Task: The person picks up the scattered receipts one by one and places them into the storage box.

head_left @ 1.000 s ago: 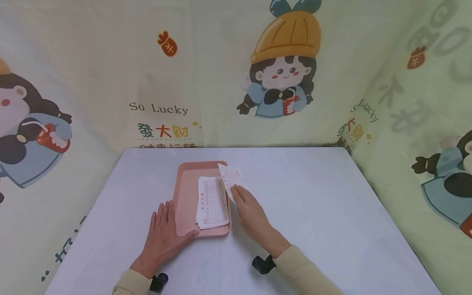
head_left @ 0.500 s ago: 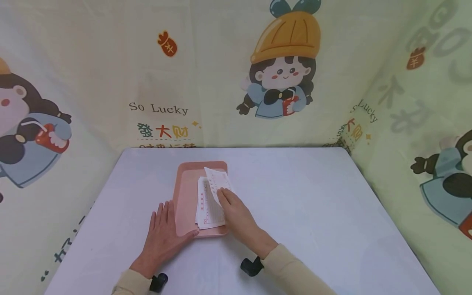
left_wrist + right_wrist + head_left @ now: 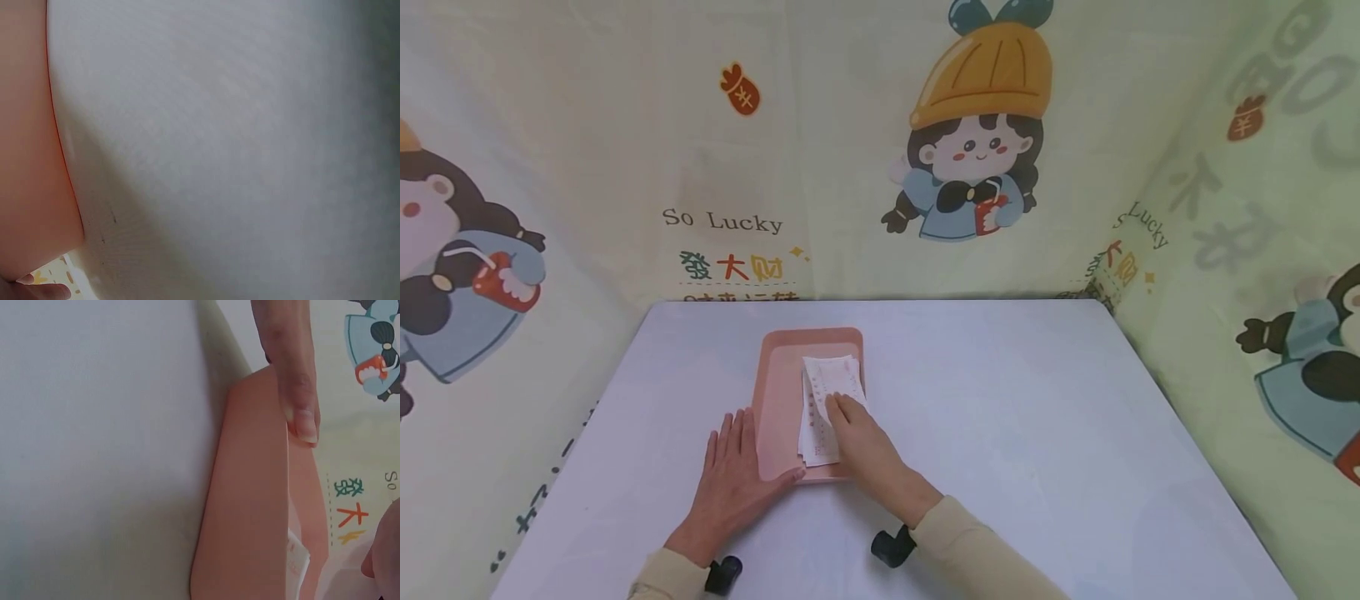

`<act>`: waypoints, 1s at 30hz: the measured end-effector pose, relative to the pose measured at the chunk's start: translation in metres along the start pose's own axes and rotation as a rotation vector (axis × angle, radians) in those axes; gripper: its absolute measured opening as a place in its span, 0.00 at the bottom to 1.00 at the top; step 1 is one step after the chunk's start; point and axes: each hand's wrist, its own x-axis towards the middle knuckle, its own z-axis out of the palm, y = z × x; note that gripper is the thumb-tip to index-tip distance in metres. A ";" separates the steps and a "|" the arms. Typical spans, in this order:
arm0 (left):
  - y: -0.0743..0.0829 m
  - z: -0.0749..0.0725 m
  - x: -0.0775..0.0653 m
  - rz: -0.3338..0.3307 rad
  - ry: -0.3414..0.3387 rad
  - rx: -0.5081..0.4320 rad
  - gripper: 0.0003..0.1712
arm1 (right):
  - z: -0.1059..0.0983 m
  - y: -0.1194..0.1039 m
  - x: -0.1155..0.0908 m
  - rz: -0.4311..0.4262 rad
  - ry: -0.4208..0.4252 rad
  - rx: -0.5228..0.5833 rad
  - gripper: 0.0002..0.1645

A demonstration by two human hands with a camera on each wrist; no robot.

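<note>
A pink tray [image 3: 777,396] lies on the table, with a stack of printed paper slips [image 3: 809,442] in its right half. My right hand [image 3: 874,457] pinches a paper slip [image 3: 833,375] with red print, which lies over the stack. From the head its thumb is hidden; only part of the hand [image 3: 387,553] shows in the right wrist view. My left hand [image 3: 730,479] rests against the tray's left side with straight fingers, its thumb on the near rim. That thumb [image 3: 299,394] also appears over the tray's wall [image 3: 250,487] in the right wrist view.
A white table [image 3: 1037,417] stretches around the tray. Cloth walls [image 3: 842,150] with cartoon prints stand behind and at both sides. Each wrist carries a black camera [image 3: 892,547]. Mostly table surface [image 3: 237,150] fills the left wrist view.
My right hand has moved left with the paper slip, from the tray's right edge to over the stack. The slip has gone from raised and tilted to lower and flatter. My left hand stays still.
</note>
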 end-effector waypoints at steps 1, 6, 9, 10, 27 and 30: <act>0.000 0.000 0.000 -0.001 0.001 -0.003 0.72 | 0.002 -0.001 0.001 -0.006 0.004 -0.006 0.38; 0.000 0.000 -0.001 -0.003 -0.002 -0.016 0.72 | 0.007 -0.003 0.002 -0.006 -0.020 -0.009 0.37; 0.000 0.000 -0.001 -0.001 -0.004 -0.017 0.72 | 0.008 -0.005 0.003 0.009 -0.045 0.011 0.37; -0.001 0.000 -0.001 0.001 -0.002 -0.015 0.72 | 0.009 -0.005 0.004 0.010 -0.045 0.014 0.35; 0.001 0.002 0.000 0.026 0.030 -0.009 0.72 | 0.013 -0.004 0.004 0.074 -0.135 0.077 0.42; 0.001 0.003 -0.001 0.024 0.030 -0.012 0.72 | 0.011 -0.002 0.002 0.083 -0.130 0.090 0.40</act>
